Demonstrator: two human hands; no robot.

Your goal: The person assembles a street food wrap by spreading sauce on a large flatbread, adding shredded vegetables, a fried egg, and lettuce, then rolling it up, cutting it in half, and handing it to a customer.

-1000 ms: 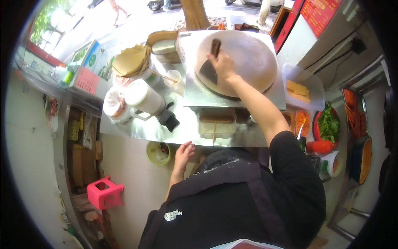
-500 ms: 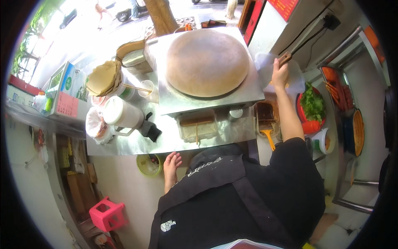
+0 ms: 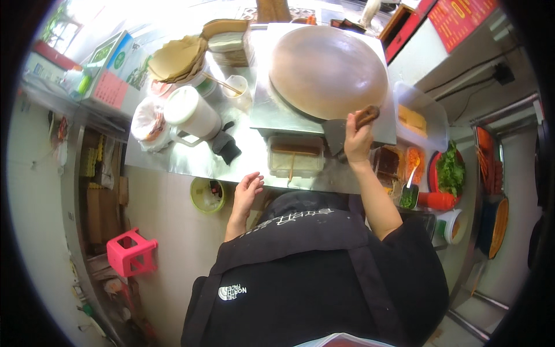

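Note:
My right hand (image 3: 358, 141) is closed around the brown wooden handle of a scraper (image 3: 366, 117). What looks like its dark grey flat blade hangs at the griddle stand's front edge. Just beyond is a large round griddle (image 3: 329, 69), its pale brown top bare. My left hand (image 3: 247, 194) hovers at the counter's front edge, holding nothing, its fingers loosely bent and apart. Nearest to it on the counter are a clear tub (image 3: 296, 162) with a wooden stick across it and a crumpled black cloth (image 3: 226, 148).
Left on the counter stand a white lidded jug (image 3: 192, 113), a basket of brown paper bags (image 3: 176, 61) and a cup with sticks (image 3: 237, 91). On the right are a sauce container (image 3: 388, 162), chopped greens (image 3: 409, 198), lettuce (image 3: 451, 168) and a clear bin (image 3: 436, 124). A pink stool (image 3: 132, 253) stands on the floor.
My right hand has come from beside the griddle, over the right-hand bin, back to the griddle's near right edge with the scraper. The view has shifted; my left hand stays near the counter edge.

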